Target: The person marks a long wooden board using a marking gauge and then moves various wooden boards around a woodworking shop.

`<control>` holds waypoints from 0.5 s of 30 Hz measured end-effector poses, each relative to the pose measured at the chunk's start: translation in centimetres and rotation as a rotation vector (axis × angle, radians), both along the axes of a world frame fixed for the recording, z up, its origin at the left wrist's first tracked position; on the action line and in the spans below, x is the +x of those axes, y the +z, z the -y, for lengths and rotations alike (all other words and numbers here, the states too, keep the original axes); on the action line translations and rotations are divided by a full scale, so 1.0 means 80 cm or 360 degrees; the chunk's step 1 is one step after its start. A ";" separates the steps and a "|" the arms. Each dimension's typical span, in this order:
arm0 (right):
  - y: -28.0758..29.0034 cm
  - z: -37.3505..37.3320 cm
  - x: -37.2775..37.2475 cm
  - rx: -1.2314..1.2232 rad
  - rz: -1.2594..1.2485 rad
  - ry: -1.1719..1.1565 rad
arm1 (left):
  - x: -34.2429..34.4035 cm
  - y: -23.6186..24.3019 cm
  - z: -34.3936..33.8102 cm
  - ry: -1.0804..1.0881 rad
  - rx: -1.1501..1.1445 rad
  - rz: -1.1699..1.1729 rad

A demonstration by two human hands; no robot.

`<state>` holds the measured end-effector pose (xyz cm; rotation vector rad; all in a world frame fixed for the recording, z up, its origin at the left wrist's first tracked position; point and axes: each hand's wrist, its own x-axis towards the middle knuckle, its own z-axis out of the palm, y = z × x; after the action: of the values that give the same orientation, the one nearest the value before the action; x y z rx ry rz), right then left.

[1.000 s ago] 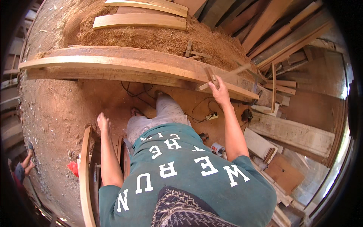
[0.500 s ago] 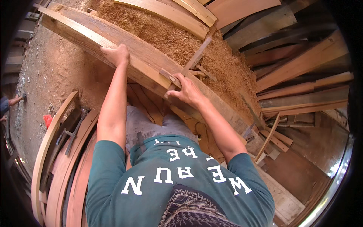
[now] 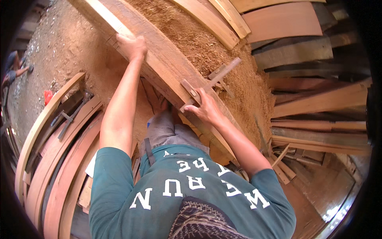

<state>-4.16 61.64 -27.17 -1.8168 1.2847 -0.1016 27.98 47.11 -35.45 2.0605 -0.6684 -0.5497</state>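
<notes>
A long, thick plank (image 3: pixel 166 75) runs diagonally from the upper left towards my right forearm. My left hand (image 3: pixel 133 47) is closed over its near edge, next to a pale planed strip on its face. My right hand (image 3: pixel 205 106) is closed round a wooden marking gauge (image 3: pixel 227 71), a long bar with a small block on it, lying across the plank. The thumb presses on the bar's near end, and the block sits against the fingers. My right palm hides part of the tool.
Sawdust and shavings (image 3: pixel 179 38) cover the ground beyond the plank. Curved boards (image 3: pixel 284 22) are stacked along the right. More curved boards (image 3: pixel 51 127) stand at left with a metal clamp (image 3: pixel 68 118) beside them. Another person's limbs (image 3: pixel 16 69) show at the far left.
The view has shifted, so the plank sits lower and further right in the picture. Both hands keep their holds; the marking gauge remains across the plank under my right hand.
</notes>
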 end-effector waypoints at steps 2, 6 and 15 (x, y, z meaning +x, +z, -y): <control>0.002 0.018 0.029 -0.0033 0.0094 -0.0013 | 0.005 0.003 0.005 0.0017 0.0023 0.0112; 0.014 0.092 0.125 0.0163 -0.0040 -0.0102 | -0.016 0.030 0.006 -0.0005 0.0062 0.0148; 0.047 -0.055 -0.064 0.0272 -0.0283 -0.0595 | 0.038 0.033 0.048 -0.0069 0.0210 -0.0061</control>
<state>-9.24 66.06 -23.41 -1.4511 1.6962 -0.0332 31.04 43.25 -32.78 2.1567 -0.6708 -0.6723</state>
